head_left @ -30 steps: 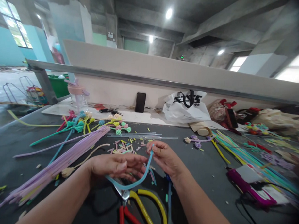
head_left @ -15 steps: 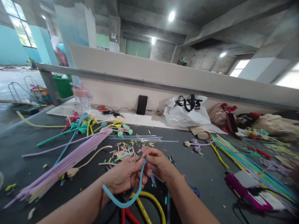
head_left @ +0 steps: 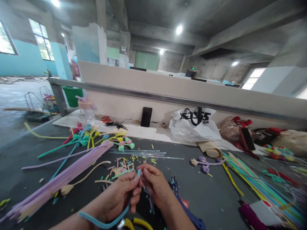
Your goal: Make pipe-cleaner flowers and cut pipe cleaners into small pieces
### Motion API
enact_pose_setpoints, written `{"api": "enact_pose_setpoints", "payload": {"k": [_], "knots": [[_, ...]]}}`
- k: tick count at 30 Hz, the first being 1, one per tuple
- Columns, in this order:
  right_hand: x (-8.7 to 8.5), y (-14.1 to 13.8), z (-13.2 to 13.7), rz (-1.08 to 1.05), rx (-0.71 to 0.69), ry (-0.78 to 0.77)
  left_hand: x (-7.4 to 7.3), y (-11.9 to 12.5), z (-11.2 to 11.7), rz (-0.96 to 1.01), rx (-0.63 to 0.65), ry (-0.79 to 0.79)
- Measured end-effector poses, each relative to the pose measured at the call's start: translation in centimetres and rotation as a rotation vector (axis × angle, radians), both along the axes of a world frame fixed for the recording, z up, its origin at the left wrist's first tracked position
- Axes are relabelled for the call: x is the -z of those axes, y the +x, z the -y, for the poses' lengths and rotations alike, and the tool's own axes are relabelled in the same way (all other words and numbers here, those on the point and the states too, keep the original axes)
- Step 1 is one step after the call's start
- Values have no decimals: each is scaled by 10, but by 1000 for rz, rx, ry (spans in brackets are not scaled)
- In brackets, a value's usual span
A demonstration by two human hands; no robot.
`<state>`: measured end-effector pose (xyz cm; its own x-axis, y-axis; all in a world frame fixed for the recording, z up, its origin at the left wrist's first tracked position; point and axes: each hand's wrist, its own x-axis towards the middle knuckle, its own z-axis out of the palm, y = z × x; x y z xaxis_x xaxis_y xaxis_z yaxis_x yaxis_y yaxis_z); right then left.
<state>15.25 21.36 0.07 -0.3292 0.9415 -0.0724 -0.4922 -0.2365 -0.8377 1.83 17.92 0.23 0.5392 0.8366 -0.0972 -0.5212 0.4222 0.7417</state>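
Note:
A light blue pipe cleaner [head_left: 106,224] is pinched in my left hand [head_left: 122,192] near its upper end, and its long tail curves down and out to the left under my wrist. The thumb and fingers of my right hand [head_left: 154,185] close at the short tip that sticks up; the exact contact is partly hidden. Below my hands lie yellow-handled cutters [head_left: 143,224], cut off by the lower edge. Short cut pieces [head_left: 120,167] are scattered just beyond my fingers. A dark blue handled tool [head_left: 194,218] rests by my right forearm.
A bundle of lilac pipe cleaners [head_left: 65,180] lies at left, with finished flower stems [head_left: 84,137] behind. Clear sticks [head_left: 147,155] lie mid-table. A phone [head_left: 146,116], a pink-lidded bottle [head_left: 85,109] and a white bag [head_left: 193,126] line the back. Coloured stems [head_left: 262,182] lie right.
The view has tilted up and both hands sit lower in it. The blue tail has swung lower and left, and less of the strip shows above my left fingers. The red handles are out of view.

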Motion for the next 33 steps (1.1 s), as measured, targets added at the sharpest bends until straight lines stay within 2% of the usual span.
{"api": "enact_pose_setpoints", "payload": {"k": [6,11,13,17,19,22,25,29,33], "knots": [[2,3,1,17,-102,22,0,-1,-2,-39,57,-6],[0,6,1,95,-35,81,2,-1,-6,-128,57,70],[1,5,0,107,3,106,4,1,-10,-287,-23,144],[7,1,-2,152,90,171,8,9,-16,-816,-273,444],[11,0,-5,178,135,193,8,13,-16,-943,-374,581],[15,-1,-8,200,183,199,6,16,-15,-977,-461,688],[15,-2,-7,196,206,177,8,16,-14,-1002,-495,768],[11,-4,-3,172,219,128,14,16,-16,-1012,-477,833],[6,-3,-1,137,202,89,15,14,-18,-999,-433,823]]}}
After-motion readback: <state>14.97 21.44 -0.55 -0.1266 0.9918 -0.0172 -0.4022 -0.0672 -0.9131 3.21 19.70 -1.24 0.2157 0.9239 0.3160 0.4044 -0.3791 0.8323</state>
